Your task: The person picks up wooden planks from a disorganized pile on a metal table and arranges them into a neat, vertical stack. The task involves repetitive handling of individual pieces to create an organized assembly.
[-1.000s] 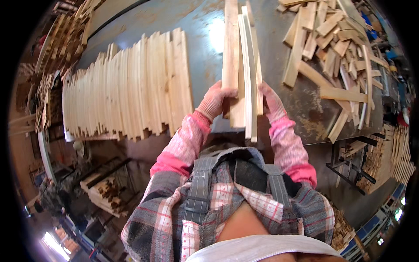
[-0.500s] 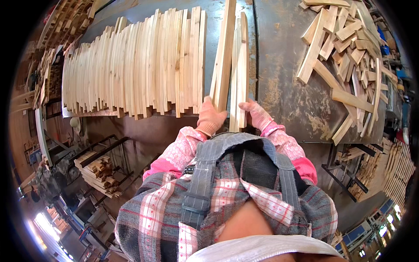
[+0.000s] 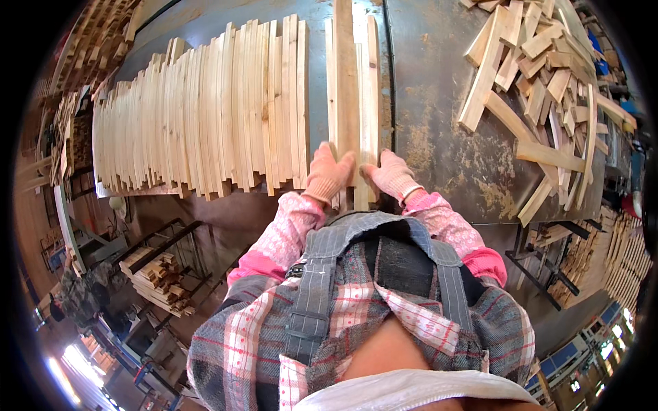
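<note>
Several long wooden strips (image 3: 348, 89) stand side by side at the front edge of the metal table, between my two gloved hands. My left hand (image 3: 329, 171) presses the left side of their near ends, its thumb pointing inward across them. On the opposite side, my right hand (image 3: 389, 176) grips the near ends, thumb also turned inward. Together the hands squeeze the wooden strips into a bundle. The strip in the middle reaches farther away than its neighbours. To the left lies a wide row of similar strips (image 3: 205, 109), packed side by side, with a gap between it and the bundle.
A heap of short wood offcuts (image 3: 541, 75) covers the right part of the metal table (image 3: 439, 157). Under the table at left, a metal rack (image 3: 199, 240) holds stacked wood (image 3: 161, 281). More wood pieces (image 3: 596, 260) lie below at right.
The strips between my hands have come together into a tighter bundle, the tilted one now straight. My right hand has moved inward against them. The whole view has shifted slightly.
</note>
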### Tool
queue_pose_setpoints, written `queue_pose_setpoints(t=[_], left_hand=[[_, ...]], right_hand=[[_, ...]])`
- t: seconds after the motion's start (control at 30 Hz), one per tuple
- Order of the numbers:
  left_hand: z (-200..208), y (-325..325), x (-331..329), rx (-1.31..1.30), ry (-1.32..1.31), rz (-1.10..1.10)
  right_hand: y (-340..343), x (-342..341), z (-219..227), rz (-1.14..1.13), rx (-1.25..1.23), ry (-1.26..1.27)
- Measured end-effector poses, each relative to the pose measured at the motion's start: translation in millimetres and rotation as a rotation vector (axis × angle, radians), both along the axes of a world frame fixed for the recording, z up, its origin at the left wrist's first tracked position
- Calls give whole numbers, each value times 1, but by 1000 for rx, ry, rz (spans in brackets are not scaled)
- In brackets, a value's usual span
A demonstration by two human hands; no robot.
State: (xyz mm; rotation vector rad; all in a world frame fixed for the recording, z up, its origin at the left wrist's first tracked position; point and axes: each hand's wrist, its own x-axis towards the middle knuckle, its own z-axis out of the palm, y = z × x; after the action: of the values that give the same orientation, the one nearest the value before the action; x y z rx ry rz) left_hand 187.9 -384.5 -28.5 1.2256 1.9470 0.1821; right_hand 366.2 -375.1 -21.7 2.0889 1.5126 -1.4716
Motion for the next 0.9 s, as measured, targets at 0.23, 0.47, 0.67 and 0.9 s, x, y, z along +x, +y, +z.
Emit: queue_pose_setpoints(t=[0.23,0.47,0.67,0.9], left_hand=[[36,18,47,-45,78,-177],[20,21,10,-46,-696,372],[-10,-5,-24,60,-1024,541],[-27,-14,-21,116,-92,-36]], right_hand=[[15,50,-28,-148,-87,454],[22,13,11,191,14,-34],[21,14,22,190,-86,-79],[-23,31,-8,-159,198,115]])
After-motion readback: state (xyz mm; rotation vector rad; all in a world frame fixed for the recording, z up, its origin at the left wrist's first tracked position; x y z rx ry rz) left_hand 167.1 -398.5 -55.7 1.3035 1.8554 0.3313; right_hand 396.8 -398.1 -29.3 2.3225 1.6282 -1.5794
